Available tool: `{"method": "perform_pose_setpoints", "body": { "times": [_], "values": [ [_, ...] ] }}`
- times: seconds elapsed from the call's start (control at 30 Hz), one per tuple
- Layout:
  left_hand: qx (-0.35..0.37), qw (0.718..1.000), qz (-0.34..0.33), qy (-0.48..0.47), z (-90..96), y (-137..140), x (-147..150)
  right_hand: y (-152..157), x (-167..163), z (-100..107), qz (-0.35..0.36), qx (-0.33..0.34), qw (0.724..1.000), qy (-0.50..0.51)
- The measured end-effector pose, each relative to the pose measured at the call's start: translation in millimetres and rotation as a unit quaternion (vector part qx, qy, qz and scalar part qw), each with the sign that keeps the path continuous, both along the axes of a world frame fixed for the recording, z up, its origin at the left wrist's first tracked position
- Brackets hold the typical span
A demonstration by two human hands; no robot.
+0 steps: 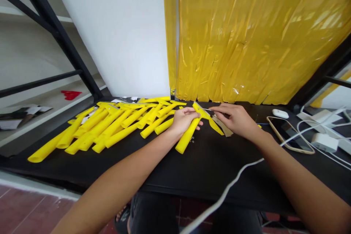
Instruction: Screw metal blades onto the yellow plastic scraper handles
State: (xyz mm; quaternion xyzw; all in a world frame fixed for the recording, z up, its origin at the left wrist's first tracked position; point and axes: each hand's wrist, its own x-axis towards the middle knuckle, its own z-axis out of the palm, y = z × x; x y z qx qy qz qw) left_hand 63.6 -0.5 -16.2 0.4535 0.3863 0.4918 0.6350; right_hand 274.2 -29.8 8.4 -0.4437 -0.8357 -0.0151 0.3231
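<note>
My left hand (pixel 184 120) is closed around a yellow plastic piece (pixel 187 139) with a hollow tube-like handle, a flat upper arm and a curved side arm. A metal blade edge shows near its top. In my right hand (pixel 234 117), pinched between the fingers, is a thin metal rod-like tool (pixel 207 109); its tip meets the flat part of the piece, and its other end is hidden in the hand. Below the right fingers lies a brown flat scrap (pixel 223 126). Several small metal rings or nuts (pixel 192 139) rest on the black table just right of the handle.
A pile of similar yellow tube-handled pieces (pixel 109 126) covers the table's left side. At right lie a phone (pixel 292 135), a white earphone case (pixel 280 113), a charger (pixel 325 142) and tangled cables. One white cable (pixel 233 182) crosses in front. A yellow plastic curtain (pixel 246 44) hangs behind.
</note>
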Motion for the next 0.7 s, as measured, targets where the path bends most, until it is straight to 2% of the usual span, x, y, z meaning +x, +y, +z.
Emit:
{"method": "perform_pose_setpoints", "body": {
  "times": [0.33, 0.5, 0.6, 0.7],
  "values": [
    [0.001, 1.000, -0.007, 0.003, -2.1, 0.4, 0.1, 3.2, 4.4, -3.8, 0.000, 0.000, 0.999, -0.032],
    [0.015, 1.000, 0.008, 0.014, -1.3, -0.8, 0.4, 0.9, 1.4, -5.1, -0.025, 0.040, 0.997, -0.053],
    [0.047, 0.998, 0.028, 0.026, 0.1, -1.9, 0.3, -1.2, -4.3, -3.0, -0.026, 0.041, 0.999, -0.001],
    [0.070, 0.996, 0.038, 0.041, 0.3, -3.0, 0.9, -2.2, -8.7, -0.1, -0.031, -0.004, 0.996, 0.082]
  ]
}}
